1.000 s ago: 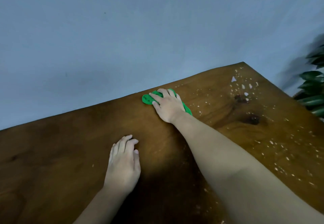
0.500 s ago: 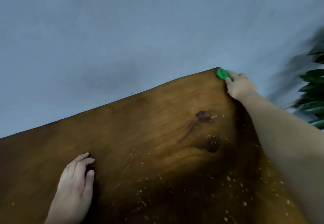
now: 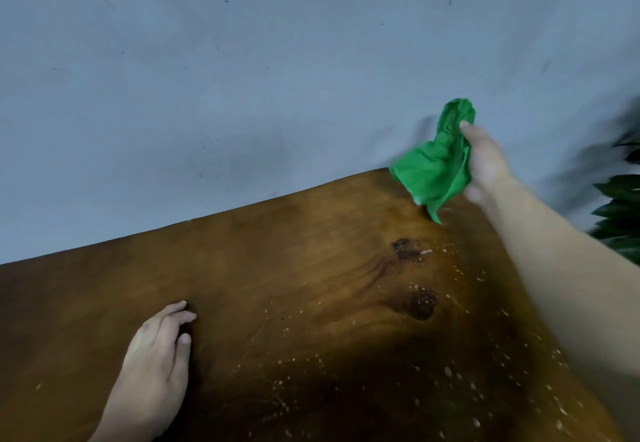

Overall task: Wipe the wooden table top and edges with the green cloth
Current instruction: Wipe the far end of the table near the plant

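Note:
The wooden table top fills the lower part of the view, brown with two dark knots and many small white crumbs toward the right. My right hand grips the green cloth in the air above the table's far right corner; the cloth hangs crumpled, its lowest tip close to the wood. My left hand rests palm down on the table at the lower left, fingers relaxed.
A grey-blue wall rises straight behind the table's far edge. Dark green plant leaves stand off the right side of the table, close to my right forearm.
My right hand swept the cloth from the table's middle to the far right corner, then lifted it off the wood; the cloth now hangs unfolded. The left hand stayed flat.

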